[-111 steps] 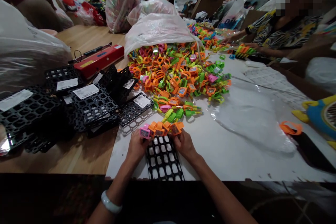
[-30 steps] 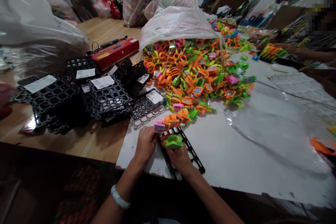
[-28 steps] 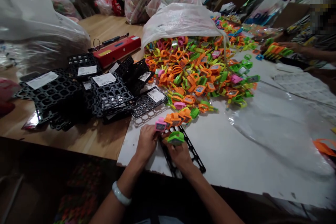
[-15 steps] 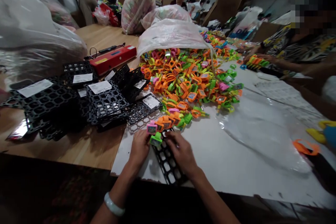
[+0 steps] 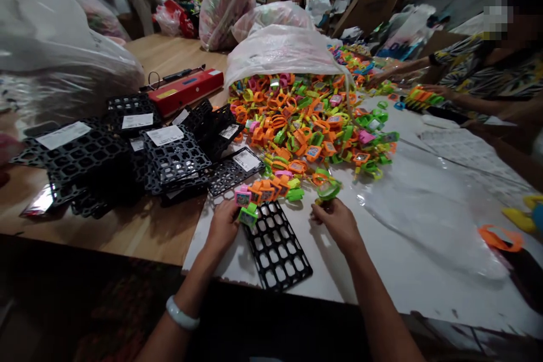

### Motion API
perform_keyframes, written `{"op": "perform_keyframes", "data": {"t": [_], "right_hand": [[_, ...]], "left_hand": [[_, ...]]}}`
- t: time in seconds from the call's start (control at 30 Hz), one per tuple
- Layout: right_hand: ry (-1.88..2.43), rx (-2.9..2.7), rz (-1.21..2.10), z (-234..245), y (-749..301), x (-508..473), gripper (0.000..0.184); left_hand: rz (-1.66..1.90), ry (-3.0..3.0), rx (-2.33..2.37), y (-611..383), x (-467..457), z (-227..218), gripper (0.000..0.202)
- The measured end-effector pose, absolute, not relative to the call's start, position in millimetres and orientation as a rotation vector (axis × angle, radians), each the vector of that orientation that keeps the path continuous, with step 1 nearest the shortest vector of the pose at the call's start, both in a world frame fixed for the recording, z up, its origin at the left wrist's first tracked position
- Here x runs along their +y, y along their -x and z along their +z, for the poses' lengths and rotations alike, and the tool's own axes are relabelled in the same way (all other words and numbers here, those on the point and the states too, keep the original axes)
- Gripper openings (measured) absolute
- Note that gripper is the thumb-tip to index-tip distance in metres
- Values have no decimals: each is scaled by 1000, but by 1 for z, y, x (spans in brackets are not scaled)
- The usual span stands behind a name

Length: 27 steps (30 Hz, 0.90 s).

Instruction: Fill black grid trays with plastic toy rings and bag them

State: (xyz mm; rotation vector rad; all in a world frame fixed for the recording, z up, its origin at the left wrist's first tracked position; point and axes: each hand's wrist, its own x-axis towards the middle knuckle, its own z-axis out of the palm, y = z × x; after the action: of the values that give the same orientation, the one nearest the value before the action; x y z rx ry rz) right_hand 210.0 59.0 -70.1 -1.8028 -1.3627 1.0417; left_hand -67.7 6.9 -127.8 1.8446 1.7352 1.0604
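Observation:
A black plastic grid tray (image 5: 278, 249) lies slanted in front of me on the white board. My left hand (image 5: 224, 223) is closed at its far left corner, with the fingertips partly hidden by toy watches. A pink toy watch (image 5: 243, 197), several orange toy watches (image 5: 266, 189) and a green toy watch (image 5: 248, 215) sit along the tray's far end. Right of the tray, my right hand (image 5: 341, 223) pinches another green toy watch (image 5: 329, 189) at the near edge of a big loose pile of toy watches (image 5: 297, 124).
Stacked black grids with white labels (image 5: 85, 164) stand at the left, before a red box-shaped device (image 5: 186, 92). A white sack (image 5: 284, 54) spills the pile. Clear plastic film (image 5: 424, 209) covers the right side. A co-worker's arm (image 5: 407, 68) reaches in at far right.
My right hand has moved off the tray, to the right and up to the pile's edge, and has taken hold of a green toy watch. My left hand stays at the tray's corner.

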Motion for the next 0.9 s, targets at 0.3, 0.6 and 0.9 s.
{"op": "perform_keyframes", "data": {"t": [0.3, 0.6, 0.9], "right_hand": [[1231, -1708, 1306, -86, -119, 21, 20], [1140, -1975, 859, -109, -113, 23, 22], [1308, -1999, 568, -92, -146, 46, 26]], "left_hand": [[998, -1873, 1744, 67, 7, -125, 39], [1019, -1862, 1759, 64, 5, -127, 38], [1073, -1855, 1773, 81, 4, -129, 35]]}}
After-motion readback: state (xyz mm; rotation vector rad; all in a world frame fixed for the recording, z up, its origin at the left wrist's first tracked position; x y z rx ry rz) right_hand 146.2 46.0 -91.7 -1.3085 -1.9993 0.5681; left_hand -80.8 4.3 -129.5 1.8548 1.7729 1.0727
